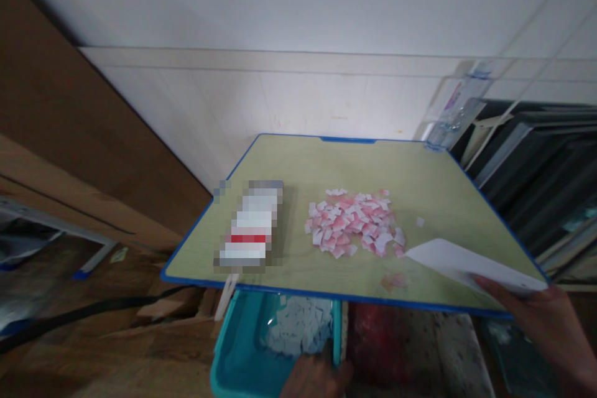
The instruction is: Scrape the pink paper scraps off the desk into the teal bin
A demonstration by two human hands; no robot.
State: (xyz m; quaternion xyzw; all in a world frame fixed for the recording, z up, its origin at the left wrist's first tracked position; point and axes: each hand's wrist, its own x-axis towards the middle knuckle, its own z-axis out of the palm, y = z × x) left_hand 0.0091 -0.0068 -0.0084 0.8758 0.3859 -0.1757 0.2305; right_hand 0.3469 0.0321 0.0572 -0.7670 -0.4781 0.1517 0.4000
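Observation:
My right hand [536, 317] grips a white, stiff-looking sheet [466, 264] at its right end. The sheet's pointed left end reaches to a pile of pink and white paper scraps [349, 224] on the pale yellow tabletop [298, 165]. A faint pinkish clump [394, 280] and one loose white scrap [420, 222] lie near that tip. Below the table's front edge, my left hand [317, 376] is closed around the right rim of a teal basin [275, 376]. White scraps [301, 326] fill part of the basin, some in what looks like clear plastic.
A pixelated white rectangular item with a red band [252, 224] lies on the table's left side. At the back right corner stands a clear bottle [454, 112]. Dark flat panels [536, 155] lean to the right, a wall [298, 93] rises behind, and a black cable [93, 308] runs at left.

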